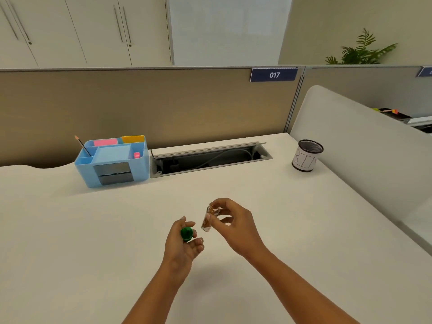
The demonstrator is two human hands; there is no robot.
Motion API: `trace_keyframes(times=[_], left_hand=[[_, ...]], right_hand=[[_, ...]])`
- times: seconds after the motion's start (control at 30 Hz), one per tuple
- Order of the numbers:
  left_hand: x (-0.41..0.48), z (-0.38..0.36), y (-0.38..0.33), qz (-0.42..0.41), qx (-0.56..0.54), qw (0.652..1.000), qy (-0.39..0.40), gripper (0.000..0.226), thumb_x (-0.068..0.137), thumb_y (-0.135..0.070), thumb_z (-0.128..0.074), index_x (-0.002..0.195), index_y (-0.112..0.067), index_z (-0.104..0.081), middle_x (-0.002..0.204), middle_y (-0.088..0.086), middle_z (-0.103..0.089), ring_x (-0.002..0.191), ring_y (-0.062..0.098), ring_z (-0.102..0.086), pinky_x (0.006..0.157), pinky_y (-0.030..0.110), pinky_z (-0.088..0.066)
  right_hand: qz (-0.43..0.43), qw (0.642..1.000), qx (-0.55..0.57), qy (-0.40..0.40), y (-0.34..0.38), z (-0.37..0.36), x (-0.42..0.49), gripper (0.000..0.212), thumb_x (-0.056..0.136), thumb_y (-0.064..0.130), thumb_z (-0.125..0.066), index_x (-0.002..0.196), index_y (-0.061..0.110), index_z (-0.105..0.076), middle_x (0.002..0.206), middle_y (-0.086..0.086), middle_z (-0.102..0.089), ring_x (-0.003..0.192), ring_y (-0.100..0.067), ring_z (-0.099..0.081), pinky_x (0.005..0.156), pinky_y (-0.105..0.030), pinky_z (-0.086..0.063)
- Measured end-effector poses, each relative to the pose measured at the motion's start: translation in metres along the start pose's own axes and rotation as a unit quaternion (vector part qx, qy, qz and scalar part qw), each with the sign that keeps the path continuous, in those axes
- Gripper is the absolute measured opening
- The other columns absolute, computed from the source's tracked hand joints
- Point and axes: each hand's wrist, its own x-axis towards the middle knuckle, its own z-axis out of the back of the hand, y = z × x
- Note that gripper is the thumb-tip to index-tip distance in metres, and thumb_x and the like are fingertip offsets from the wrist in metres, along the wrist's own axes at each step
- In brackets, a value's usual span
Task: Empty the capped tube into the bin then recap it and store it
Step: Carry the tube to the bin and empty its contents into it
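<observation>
Clear, light, likely slippery small tube (pixel 208 218) pinched mid-body by your right hand (pixel 231 224); left hand (pixel 184 242) cradles its round green cap (pixel 186 233).

White desk (pixel 70 230) with three fixtures along its far edge.
Blue organizer (pixel 112 162) upper left, open cable tray (pixel 210 157) centre, mesh bin (pixel 306 155) upper right.

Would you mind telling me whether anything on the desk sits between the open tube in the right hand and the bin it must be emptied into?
Nothing visible does. The tube is held in the right hand, and only bare desk lies between it and the bin at the far right.
</observation>
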Motion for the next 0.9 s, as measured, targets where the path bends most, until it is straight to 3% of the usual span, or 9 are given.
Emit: trace_keyframes(times=[0.1, 0.3, 0.43, 0.6, 0.7, 0.8, 0.9], left_hand=[[0.014, -0.033, 0.011, 0.015, 0.007, 1.0, -0.01, 0.034, 0.094, -0.031, -0.045, 0.077, -0.005, -0.058, 0.054, 0.006, -0.048, 0.048, 0.015, -0.045, 0.046, 0.023, -0.043], [0.052, -0.121, 0.021, 0.043, 0.11, 0.993, -0.001, 0.016, 0.09, -0.011, -0.053, 0.095, -0.002, -0.066, 0.078, 0.009, -0.059, 0.06, 0.014, -0.047, 0.045, 0.018, -0.045], [0.077, -0.201, 0.031, 0.061, 0.129, 0.99, 0.018, 0.031, 0.093, -0.029, -0.048, 0.083, -0.006, -0.066, 0.082, 0.009, -0.058, 0.064, 0.013, -0.045, 0.054, 0.021, -0.041], [0.116, -0.294, 0.037, 0.087, 0.126, 0.986, 0.059, 0.044, 0.093, -0.044, -0.042, 0.079, -0.008, -0.064, 0.084, 0.008, -0.064, 0.061, 0.011, -0.044, 0.052, 0.017, -0.039], [0.141, -0.342, 0.037, 0.098, 0.121, 0.985, 0.078, 0.041, 0.091, -0.045, -0.046, 0.078, -0.009, -0.06, 0.076, 0.008, -0.063, 0.054, 0.009, -0.04, 0.044, 0.015, -0.035], [0.171, -0.375, 0.04, 0.094, 0.114, 0.987, 0.069, 0.031, 0.085, -0.041, -0.059, 0.097, -0.013, -0.062, 0.073, 0.006, -0.063, 0.045, 0.007, -0.039, 0.032, 0.012, -0.032], [0.196, -0.4, 0.042, 0.071, 0.111, 0.989, 0.063, 0.029, 0.081, -0.037, -0.066, 0.095, -0.013, -0.064, 0.073, 0.004, -0.064, 0.045, 0.006, -0.038, 0.03, 0.011, -0.03]], right_hand=[[-0.004, 1.0, 0.006, -0.022, -0.018, 0.04, 0.02, 0.016, 0.079, 0.019, -0.066, 0.094, 0.018, -0.061, 0.1, 0.001, -0.063, 0.09, -0.013, -0.063, 0.074, -0.02, -0.054], [-0.029, 0.998, 0.028, -0.054, -0.054, 0.121, 0.064, 0.019, 0.077, 0.022, -0.068, 0.095, 0.018, -0.061, 0.102, -0.002, -0.064, 0.09, -0.015, -0.064, 0.07, -0.01, -0.051], [-0.035, 0.993, 0.029, -0.105, -0.082, 0.178, 0.101, 0.019, 0.077, 0.019, -0.068, 0.096, 0.016, -0.063, 0.097, -0.002, -0.067, 0.089, -0.014, -0.063, 0.066, -0.005, -0.048], [-0.022, 0.986, -0.01, -0.163, -0.111, 0.232, 0.148, 0.018, 0.076, 0.02, -0.069, 0.093, 0.019, -0.065, 0.091, 0.001, -0.068, 0.084, -0.016, -0.059, 0.061, -0.01, -0.045], [-0.012, 0.984, -0.008, -0.18, -0.126, 0.26, 0.175, 0.02, 0.076, 0.015, -0.069, 0.095, 0.017, -0.065, 0.089, 0.002, -0.066, 0.084, -0.013, -0.061, 0.062, -0.007, -0.047], [-0.002, 0.986, -0.011, -0.164, -0.141, 0.284, 0.196, 0.025, 0.075, 0.01, -0.069, 0.1, 0.012, -0.064, 0.089, 0.001, -0.066, 0.08, -0.003, -0.061, 0.062, -0.001, -0.046], [-0.004, 0.987, -0.029, -0.159, -0.159, 0.306, 0.217, 0.029, 0.074, 0.008, -0.07, 0.102, 0.011, -0.063, 0.092, -0.001, -0.067, 0.079, -0.004, -0.062, 0.068, -0.001, -0.046]])
